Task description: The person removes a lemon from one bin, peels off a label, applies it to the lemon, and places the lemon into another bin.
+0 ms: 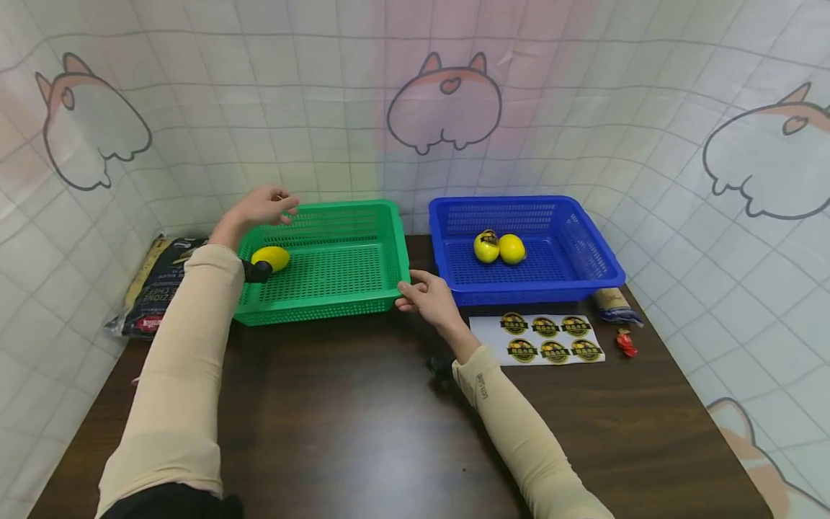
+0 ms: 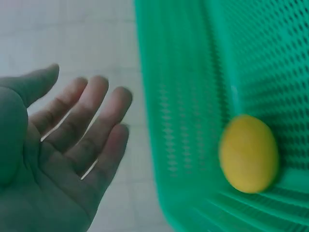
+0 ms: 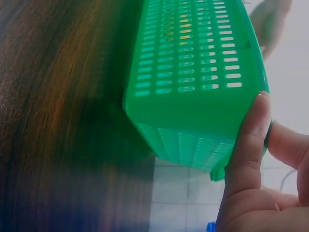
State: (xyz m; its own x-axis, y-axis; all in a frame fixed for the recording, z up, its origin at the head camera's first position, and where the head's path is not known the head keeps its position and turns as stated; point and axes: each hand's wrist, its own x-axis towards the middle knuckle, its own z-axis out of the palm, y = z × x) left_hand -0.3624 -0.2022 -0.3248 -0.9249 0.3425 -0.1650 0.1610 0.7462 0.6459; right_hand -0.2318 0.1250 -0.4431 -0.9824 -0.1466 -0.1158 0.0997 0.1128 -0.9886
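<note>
A green plastic basket [image 1: 333,268] stands on the table, with one lemon [image 1: 275,257] at its left end. My right hand [image 1: 431,299] pinches the rim at the basket's front right corner; in the right wrist view the thumb and a finger [image 3: 251,140] are on either side of that rim. Over the far left corner is my left hand [image 1: 259,207], which holds nothing. Its fingers [image 2: 89,113] are spread and slightly bent, beside the basket wall [image 2: 183,125] in the left wrist view, where the lemon also shows.
To the right is a blue basket [image 1: 525,292] with two yellow lemons [image 1: 512,249], one bearing a label. A sheet of round stickers [image 1: 493,346] lies in front of it. Nearby are a small packet [image 1: 616,306] and a red wrapped candy [image 1: 626,344]. A black bag [image 1: 155,292] lies far left.
</note>
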